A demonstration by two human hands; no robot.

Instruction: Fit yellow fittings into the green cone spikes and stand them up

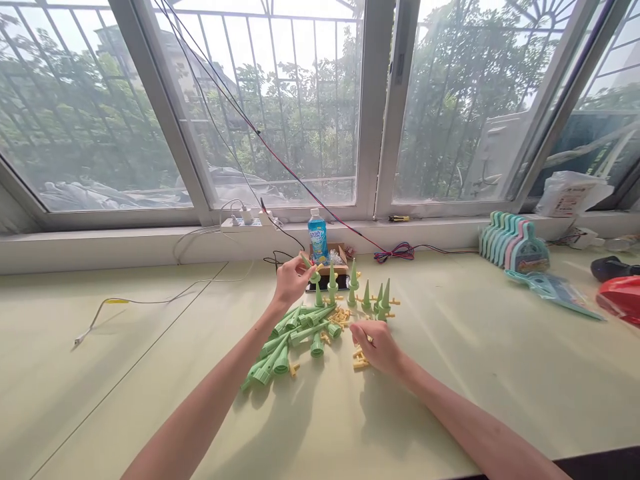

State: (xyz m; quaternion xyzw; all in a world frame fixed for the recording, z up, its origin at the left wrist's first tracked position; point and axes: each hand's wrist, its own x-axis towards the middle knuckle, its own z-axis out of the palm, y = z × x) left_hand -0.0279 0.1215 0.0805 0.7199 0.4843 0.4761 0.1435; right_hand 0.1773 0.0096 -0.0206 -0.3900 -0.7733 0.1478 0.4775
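Note:
My left hand (291,280) is raised at the back of the green pile, its fingers closed on a green watering spike (307,261) with a yellow piece at its side. Below it lies a heap of green watering spikes (285,340) with hollow ribbed ends. My right hand (379,345) is closed low over the table, thumb against curled fingers; what they hold, if anything, is hidden. Small yellow valve pieces (341,316) are scattered between my hands, and more yellow valves (360,360) lie just beside my right hand. Several spikes (367,295) stand upright beyond it, yellow valves in their sides.
Behind the upright spikes are a phone (342,283), a small cardboard box (343,259) and a blue bottle (317,239). A coiled cable (395,252) lies by the sill. To the right are pastel dustpan-like pieces (515,243) and a red object (620,299). A white cable (145,302) crosses the left side.

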